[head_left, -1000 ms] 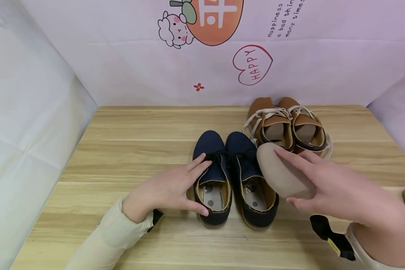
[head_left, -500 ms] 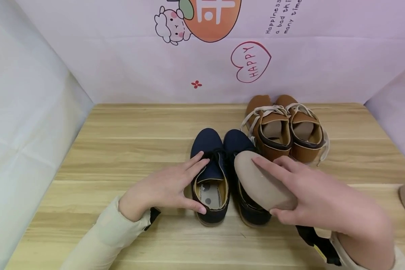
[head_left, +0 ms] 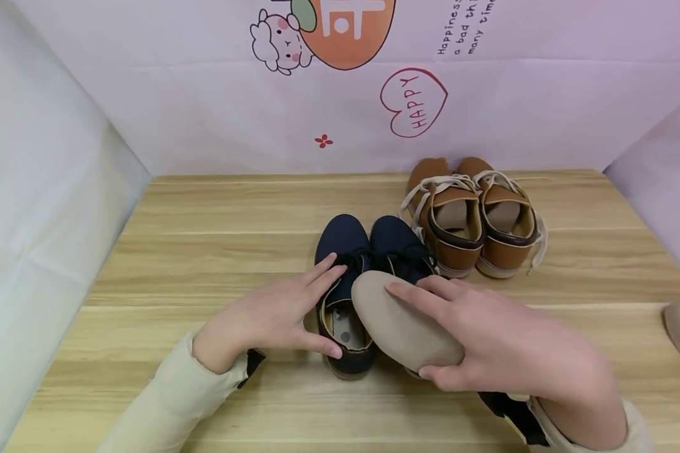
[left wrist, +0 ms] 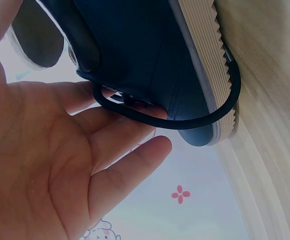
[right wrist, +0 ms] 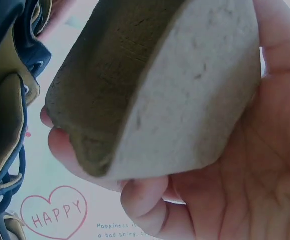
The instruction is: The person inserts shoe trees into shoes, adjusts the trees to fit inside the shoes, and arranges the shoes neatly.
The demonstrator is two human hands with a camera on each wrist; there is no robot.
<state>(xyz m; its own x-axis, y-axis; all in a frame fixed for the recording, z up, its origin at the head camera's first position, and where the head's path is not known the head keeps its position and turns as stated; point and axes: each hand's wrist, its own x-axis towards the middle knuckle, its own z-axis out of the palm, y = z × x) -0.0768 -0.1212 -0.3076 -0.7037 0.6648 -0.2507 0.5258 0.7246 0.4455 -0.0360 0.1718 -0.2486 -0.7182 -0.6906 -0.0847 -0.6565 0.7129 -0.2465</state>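
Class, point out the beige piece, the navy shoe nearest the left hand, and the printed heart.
Beige piece (head_left: 402,327): head view, its smooth upper face.
Navy shoe (head_left: 340,290): head view, its tongue.
Printed heart (head_left: 414,103): head view, its lettering.

Mid-frame shoes (head_left: 342,239) are navy with black laces (head_left: 415,254), the block (head_left: 402,324) plain beige, upper-right shoes (head_left: 458,257) brown with cream laces (head_left: 446,181), the tabletop (head_left: 215,251) streaked tan.

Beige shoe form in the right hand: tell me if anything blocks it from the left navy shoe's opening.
Nothing visible stands between the beige shoe form and the opening of the left navy shoe. The left hand has its thumb by the heel, apparently off that path.
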